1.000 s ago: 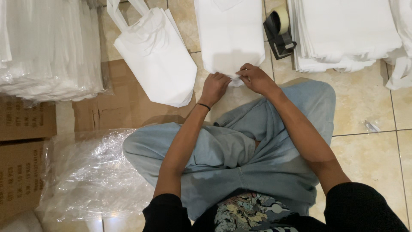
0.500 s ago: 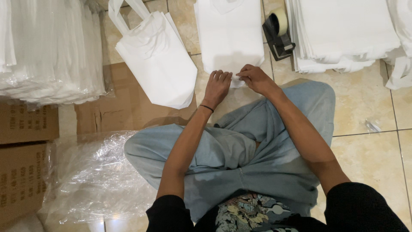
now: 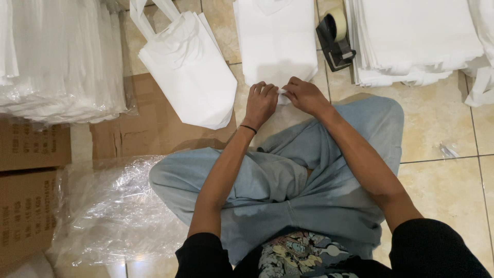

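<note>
A flat white fabric bag lies on the tiled floor straight ahead of my crossed legs. Both hands meet at its near edge. My left hand, with a thin black band at the wrist, pinches that edge with curled fingers. My right hand grips the same edge just to the right, fingertips touching the left hand's. A black tape dispenser with a beige roll stands right of the bag.
A white tote bag with handles lies at left on flattened cardboard. Stacks of white bags sit at far left and at the upper right. Clear plastic wrap and cardboard boxes lie lower left.
Both hands have stayed on the near edge of the white bag, drawing slightly closer together. The bag and the other things have not moved.
</note>
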